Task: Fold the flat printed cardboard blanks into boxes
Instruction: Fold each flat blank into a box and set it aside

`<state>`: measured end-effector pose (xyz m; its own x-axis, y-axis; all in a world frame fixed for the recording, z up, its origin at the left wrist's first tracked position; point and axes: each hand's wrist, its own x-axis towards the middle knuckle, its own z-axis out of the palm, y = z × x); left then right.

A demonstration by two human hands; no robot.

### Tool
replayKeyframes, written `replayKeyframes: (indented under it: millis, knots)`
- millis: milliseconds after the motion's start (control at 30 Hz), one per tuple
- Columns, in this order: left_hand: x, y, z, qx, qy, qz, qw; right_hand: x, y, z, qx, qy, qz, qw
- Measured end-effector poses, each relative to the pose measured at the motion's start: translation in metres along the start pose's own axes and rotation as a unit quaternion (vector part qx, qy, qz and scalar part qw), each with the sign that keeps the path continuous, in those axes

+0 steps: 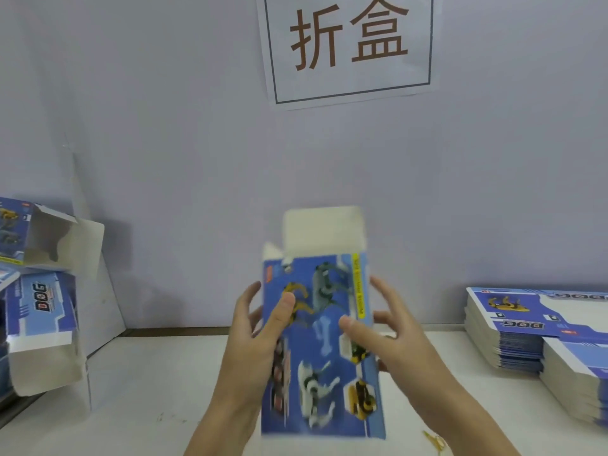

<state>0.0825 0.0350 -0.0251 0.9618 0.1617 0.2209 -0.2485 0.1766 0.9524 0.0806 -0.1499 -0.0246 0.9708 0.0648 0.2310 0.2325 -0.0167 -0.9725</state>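
White surface [164, 373] below, we hold the blank [320, 343] upright, left hand [260, 327] and right hand [388, 327] pinching its side edges; light, bendable card, best gripped near creases.

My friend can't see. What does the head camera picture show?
Two hands, left hand and right hand, hold a blue dog-printed box upright, top flap open. Flat blanks are stacked on the right, folded boxes on the left.

Blanks [539, 327] right — boxes [42, 291] (folded) left.

Glossy printed cardboard box [320, 343], matt white inside; smooth white table [148, 373].
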Motion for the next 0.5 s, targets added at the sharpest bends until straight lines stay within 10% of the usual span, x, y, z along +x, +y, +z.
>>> replayKeyframes:
  millis: [167,500]
  knots:
    - [0.001,0.008,-0.011,0.005,-0.003,0.032,0.999,-0.002,0.005,0.001,-0.032,-0.11,-0.007,0.993]
    - [-0.007,-0.004,0.02,-0.021,-0.069,0.056,0.996,0.001,0.005,0.006,0.073,-0.002,-0.109,0.991]
